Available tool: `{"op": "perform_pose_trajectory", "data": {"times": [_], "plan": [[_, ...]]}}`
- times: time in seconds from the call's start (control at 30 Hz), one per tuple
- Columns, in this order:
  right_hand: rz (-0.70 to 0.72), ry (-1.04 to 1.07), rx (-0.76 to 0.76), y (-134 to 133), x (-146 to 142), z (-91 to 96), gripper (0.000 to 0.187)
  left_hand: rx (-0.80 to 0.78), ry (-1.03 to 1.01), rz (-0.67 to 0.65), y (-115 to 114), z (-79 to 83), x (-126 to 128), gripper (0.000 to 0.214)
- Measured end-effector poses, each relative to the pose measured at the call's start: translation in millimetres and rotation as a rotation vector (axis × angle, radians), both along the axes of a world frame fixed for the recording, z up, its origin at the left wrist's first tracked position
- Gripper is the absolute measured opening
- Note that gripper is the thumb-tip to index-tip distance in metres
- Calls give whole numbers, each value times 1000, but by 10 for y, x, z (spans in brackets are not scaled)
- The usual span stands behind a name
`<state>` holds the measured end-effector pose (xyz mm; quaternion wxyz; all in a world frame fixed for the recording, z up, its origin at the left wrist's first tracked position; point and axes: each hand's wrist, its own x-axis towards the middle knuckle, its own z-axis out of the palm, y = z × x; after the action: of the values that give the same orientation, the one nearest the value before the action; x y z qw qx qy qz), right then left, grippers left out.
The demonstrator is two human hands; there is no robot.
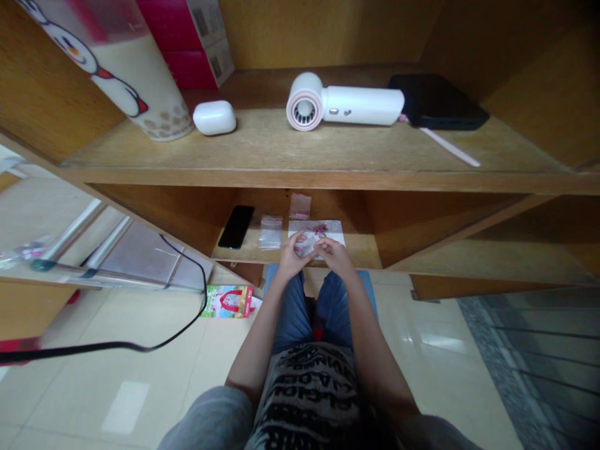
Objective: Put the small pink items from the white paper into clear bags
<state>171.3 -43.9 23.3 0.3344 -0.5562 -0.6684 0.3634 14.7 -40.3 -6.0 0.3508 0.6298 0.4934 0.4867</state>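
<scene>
Over a white sheet of paper [335, 232] on the lower shelf, my left hand [293, 255] and my right hand [334, 254] meet with their fingertips close together. The fingers of each are curled into a pinch; whatever lies between them is too small to make out. Just beyond the fingers, a small pile of pink and dark red bead-like pieces [320, 230] rests on the paper. Left of the paper lies a clear plastic bag [270, 232]. Behind it is a small bag with pink bits inside [300, 206].
A black phone [237, 227] lies at the lower shelf's left. The upper shelf [262, 153] holds a bubble tea cup [154, 81], white earbuds case [214, 117], white handheld fan [347, 104] and black flat object [435, 101]. A black cable [140, 345] hangs at left.
</scene>
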Motion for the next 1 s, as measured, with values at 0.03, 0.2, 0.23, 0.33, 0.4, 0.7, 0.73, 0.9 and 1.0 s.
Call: {"op": "perform_pose_trajectory", "data": {"times": [0.03,0.2,0.23,0.33,0.4,0.7,0.73,0.9,1.0], "plan": [[-13,-1,22,-13,-8,16,22,-18,-65,-5,4,17,-16,60],[-24,-55,95,-81,-4,274,25,-66,-340,124,50,168,-138,44],[-16,-78,99,-99,11,357,26,-59,-351,142,55,213,-162,43],[47,-147,149,-163,70,616,26,-1,-290,179,41,363,-207,40],[87,-162,178,-206,107,761,24,31,-167,179,7,459,-207,37],[-79,157,173,-221,89,693,32,-122,-288,-9,-163,614,-9,29],[-105,255,141,-198,76,628,35,-147,-337,-10,-167,611,15,30],[-101,529,-32,-128,-11,393,28,-205,-453,1,-174,571,110,33],[-116,535,-18,-146,-104,333,29,-225,-433,26,-186,534,159,32]]}}
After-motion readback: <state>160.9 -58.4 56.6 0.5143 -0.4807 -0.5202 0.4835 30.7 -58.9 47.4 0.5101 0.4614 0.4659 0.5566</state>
